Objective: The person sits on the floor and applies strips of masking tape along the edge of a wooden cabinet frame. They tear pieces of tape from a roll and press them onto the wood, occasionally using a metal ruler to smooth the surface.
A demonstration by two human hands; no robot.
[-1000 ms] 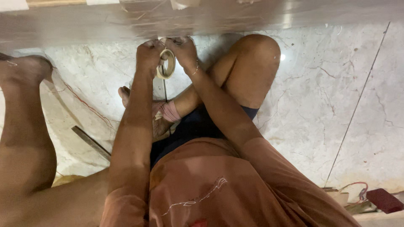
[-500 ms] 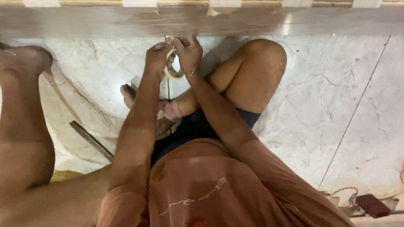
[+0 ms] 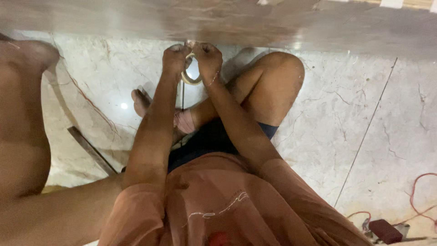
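Person sits on a marble floor [image 3: 318, 127], both arms stretched to the far side where a brown board [image 3: 227, 23] runs across the top of view. Left hand [image 3: 175, 58] and right hand [image 3: 208, 58] are side by side, nearly touching, fingers curled shut around a tape roll [image 3: 191, 77] — a pale ring held between them, its lower arc hanging just below the knuckles. Both hands grip the roll at its top; the fingertips are up against the board's near edge, exact contact there is hard to tell. The roll sits in the air above the floor, centre-far, over the bent right knee [image 3: 282, 73] area and a bare foot [image 3: 141, 100] lying left of it. A dark flat strip [image 3: 91, 150] lies on the floor at left, near. At the near right corner — a red wire [image 3: 416, 191] and a small dark red box [image 3: 384, 230], well apart from the hands.
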